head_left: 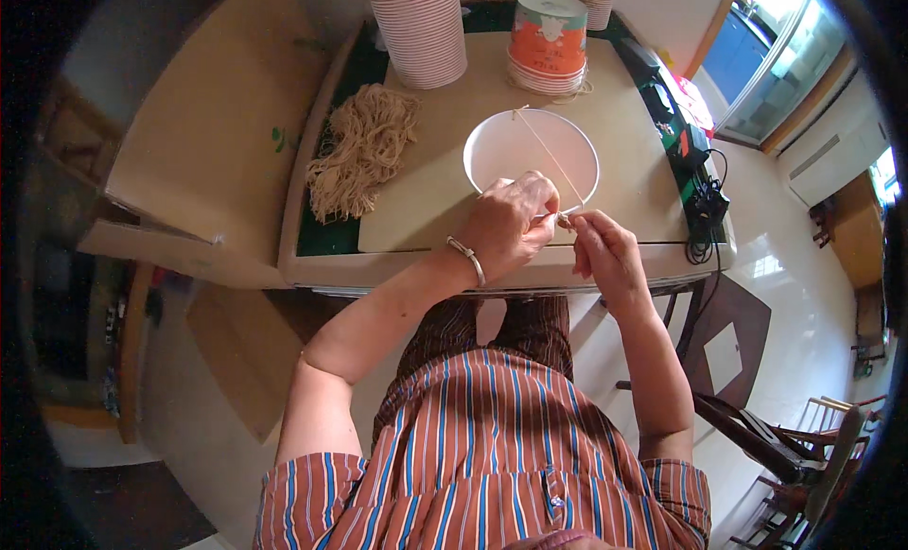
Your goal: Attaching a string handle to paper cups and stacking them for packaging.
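A white-lined paper bucket (497, 153) sits near the table's front edge, its round mouth facing me. A thin beige string (550, 156) runs across the mouth from the far rim to the near right rim. At the near rim, my left hand (511, 219) is closed, thumb and fingers pinched together by the string's end. Just right of it, my right hand (610, 252) pinches the string by a small knotted bit. The exact hold of the left fingertips is partly hidden. A loose bundle of beige strings (364, 151) lies left of the bucket.
Behind stand a tall stack of paper buckets (426, 41) and a shorter orange-and-green stack (549, 47) with string at its base. Black adapters and cables (702, 195) line the table's right edge. A large cardboard box (213, 124) stands left; chairs (804, 446) are at lower right.
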Tool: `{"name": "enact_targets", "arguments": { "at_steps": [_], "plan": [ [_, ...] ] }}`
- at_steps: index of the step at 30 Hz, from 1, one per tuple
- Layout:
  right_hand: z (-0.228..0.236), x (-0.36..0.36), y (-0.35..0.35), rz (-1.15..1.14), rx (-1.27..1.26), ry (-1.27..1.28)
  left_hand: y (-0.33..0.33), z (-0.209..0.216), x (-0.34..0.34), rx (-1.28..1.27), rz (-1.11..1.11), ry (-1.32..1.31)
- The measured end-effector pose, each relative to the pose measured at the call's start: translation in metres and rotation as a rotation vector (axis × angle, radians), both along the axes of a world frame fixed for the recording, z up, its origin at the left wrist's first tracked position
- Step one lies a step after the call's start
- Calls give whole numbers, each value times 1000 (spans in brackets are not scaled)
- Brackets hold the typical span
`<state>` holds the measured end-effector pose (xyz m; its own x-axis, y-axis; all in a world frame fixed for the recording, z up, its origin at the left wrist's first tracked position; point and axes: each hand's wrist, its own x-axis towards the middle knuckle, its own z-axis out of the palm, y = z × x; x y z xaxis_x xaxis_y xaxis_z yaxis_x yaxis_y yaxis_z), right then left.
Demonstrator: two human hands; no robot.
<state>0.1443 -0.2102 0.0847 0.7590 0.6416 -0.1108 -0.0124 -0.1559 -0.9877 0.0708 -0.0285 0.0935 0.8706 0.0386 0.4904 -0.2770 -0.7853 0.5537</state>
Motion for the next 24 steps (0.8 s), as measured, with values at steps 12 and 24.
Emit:
{"name": "enact_targets", "arguments": {
  "at_steps": [12, 24],
  "plan": [
    [2, 6, 0, 41, 92, 30, 0, 2, -1, -2, 20, 22],
    [-1, 4, 4, -42, 45, -60, -2, 0, 4, -7, -25, -42]
  ]
}}
